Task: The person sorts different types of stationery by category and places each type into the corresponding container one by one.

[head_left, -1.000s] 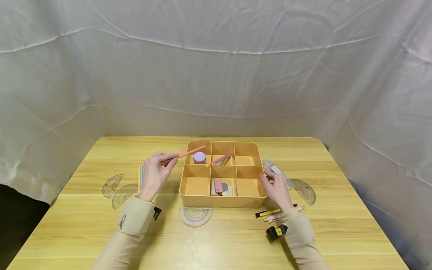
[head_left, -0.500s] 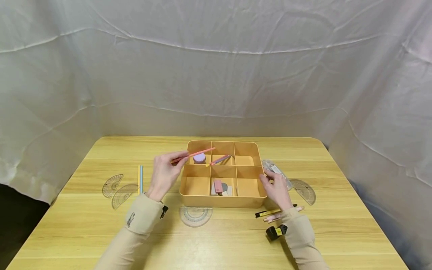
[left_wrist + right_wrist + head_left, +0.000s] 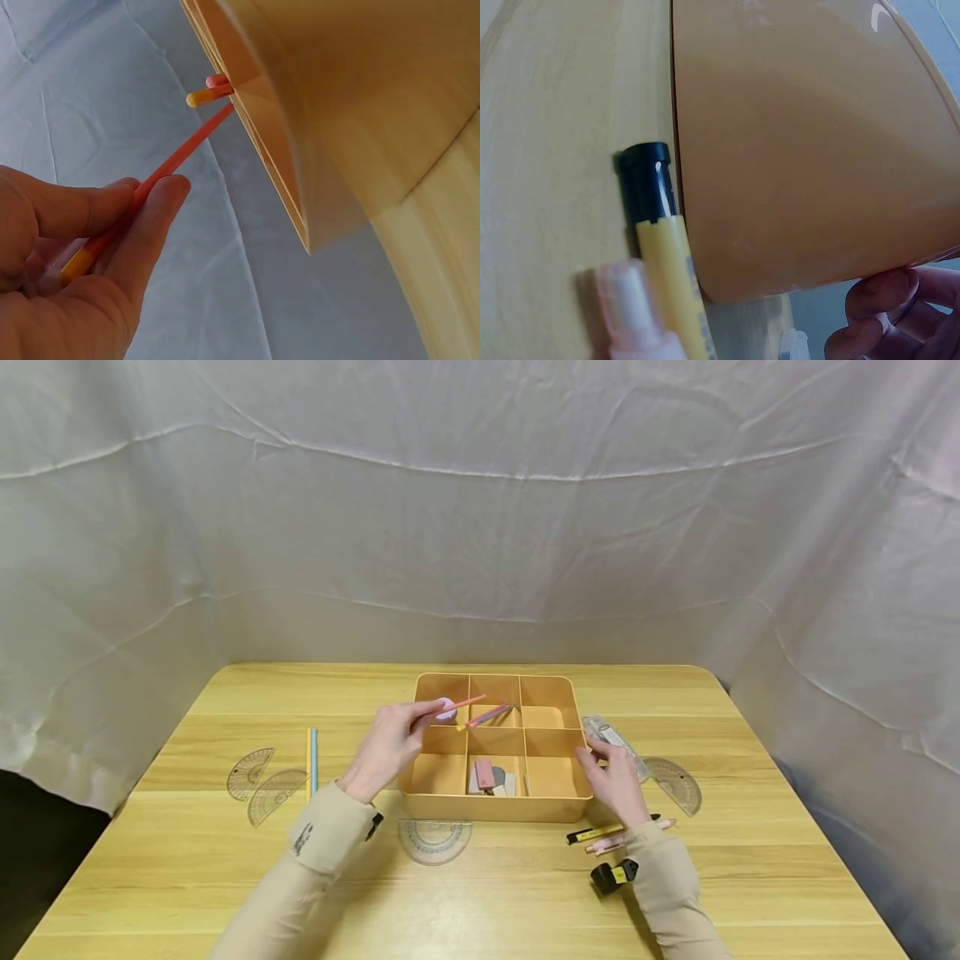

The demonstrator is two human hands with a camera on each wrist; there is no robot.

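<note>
In the head view my left hand (image 3: 390, 742) pinches a coral-red pencil (image 3: 467, 702) between thumb and fingers. The pencil slants over the back left of an orange six-compartment box (image 3: 491, 810), its far tip above the back middle compartment. Its yellow end shows beneath my palm in the left wrist view. Other pencils (image 3: 491, 716) lean in that back middle compartment. A round lilac-topped item (image 3: 447, 714) sits in the back left one, partly covered by my left hand. My right hand (image 3: 618, 778) grips the box's right rim, with curled fingers (image 3: 885, 289) against its outer wall.
The front middle compartment holds a pink eraser (image 3: 485, 773) and flat grey and white pieces. A clear protractor (image 3: 435, 841) lies before the box, with others on both sides. Yellow and blue sticks (image 3: 313, 760) lie left; pens (image 3: 592, 834) and a clear case (image 3: 609, 735) lie right.
My left hand has moved right with the pencil, from beside the box to over its back left compartment. The right hand and the box have stayed in place.
</note>
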